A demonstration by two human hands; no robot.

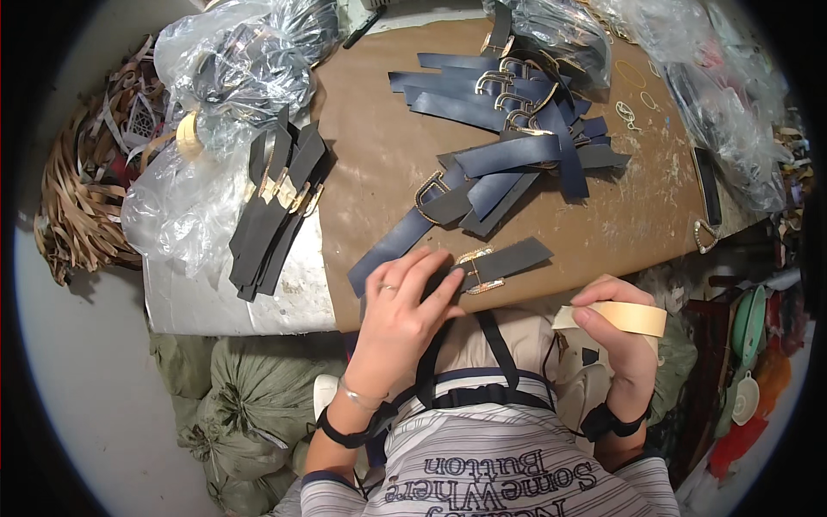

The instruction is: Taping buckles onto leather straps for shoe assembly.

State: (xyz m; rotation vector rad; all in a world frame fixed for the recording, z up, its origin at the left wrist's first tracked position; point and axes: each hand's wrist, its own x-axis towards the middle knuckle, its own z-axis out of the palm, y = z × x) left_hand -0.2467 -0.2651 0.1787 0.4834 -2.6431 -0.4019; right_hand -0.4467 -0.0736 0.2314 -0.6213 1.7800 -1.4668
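Near the table's front edge, my left hand (402,312) lies with fingers stretched and apart over a dark strap (521,260). The strap passes through a rhinestone-trimmed gold buckle (479,270) beside my thumb; its left part is hidden under the hand. My right hand (631,355), held off the front edge to the right, grips a roll of cream masking tape (642,319). A short tape end sticks out to the left between thumb and fingers. Just beyond my left hand lies a navy strap (392,250) with a gold D-shaped buckle (431,196).
Several navy straps with buckles (508,95) are heaped at the back. Black straps (274,211) are stacked at the left, near clear plastic bags (237,73). Rubber bands (631,73) and a phone (706,185) lie at the right. Green sacks (250,405) stand below the table.
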